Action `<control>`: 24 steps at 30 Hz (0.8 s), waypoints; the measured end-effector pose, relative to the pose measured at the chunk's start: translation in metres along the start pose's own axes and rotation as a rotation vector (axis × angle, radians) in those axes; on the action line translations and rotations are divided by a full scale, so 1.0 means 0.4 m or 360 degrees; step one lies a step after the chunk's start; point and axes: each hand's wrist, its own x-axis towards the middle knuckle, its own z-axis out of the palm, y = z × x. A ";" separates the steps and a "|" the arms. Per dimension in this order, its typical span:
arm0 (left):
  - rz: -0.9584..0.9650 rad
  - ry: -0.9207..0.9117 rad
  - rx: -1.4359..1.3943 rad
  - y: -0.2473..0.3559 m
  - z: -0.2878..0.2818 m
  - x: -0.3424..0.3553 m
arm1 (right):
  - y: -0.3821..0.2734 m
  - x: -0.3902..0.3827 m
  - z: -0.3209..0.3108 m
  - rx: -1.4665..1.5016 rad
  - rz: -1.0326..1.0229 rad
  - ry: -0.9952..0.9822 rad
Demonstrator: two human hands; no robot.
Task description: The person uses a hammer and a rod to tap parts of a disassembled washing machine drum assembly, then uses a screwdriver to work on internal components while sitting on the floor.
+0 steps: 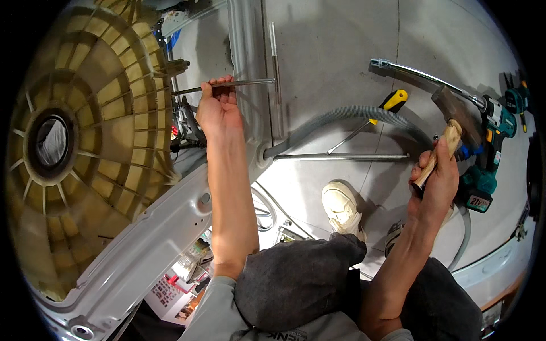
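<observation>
Hammer handle [451,136] within right grip [440,181]

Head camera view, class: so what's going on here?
A person is working beside a ribbed yellow plastic tub. The left hand holds the shaft of a T-handled wrench, which points toward the tub; whether its tip touches anything is unclear. The right hand grips a hammer by its wooden handle. A screwdriver and a teal cordless driver lie on the floor.
</observation>
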 end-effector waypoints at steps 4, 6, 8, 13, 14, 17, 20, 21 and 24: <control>0.0008 0.0083 0.0040 0.003 0.009 -0.016 | 0.061 -0.045 0.063 -0.0074 0.0063 -0.0314; -0.0012 0.0091 0.0014 -0.005 0.016 -0.012 | 0.118 -0.115 0.166 -0.0336 0.0145 -0.0691; -0.0018 0.0014 -0.0005 -0.008 0.009 -0.001 | 0.143 -0.162 0.231 -0.0576 0.0248 -0.0976; -0.0012 0.0073 -0.0022 0.008 -0.005 0.004 | 0.107 -0.090 0.100 -0.0179 0.0305 -0.0643; 0.0016 0.0098 0.0082 0.010 0.005 -0.002 | 0.102 -0.070 0.075 -0.0168 0.0290 -0.0570; -0.0006 0.0054 0.0061 0.004 0.011 0.006 | 0.099 0.008 0.010 -0.0147 0.0222 -0.0419; -0.0033 -0.0016 -0.0008 0.005 -0.002 0.017 | 0.096 0.060 -0.035 -0.0308 0.0195 -0.0372; -0.0032 -0.0015 -0.0002 0.006 -0.005 0.018 | 0.095 0.074 -0.041 -0.0325 0.0211 -0.0378; -0.0003 0.0013 0.0077 0.006 -0.001 0.012 | 0.095 0.095 -0.059 -0.0322 0.0210 -0.0419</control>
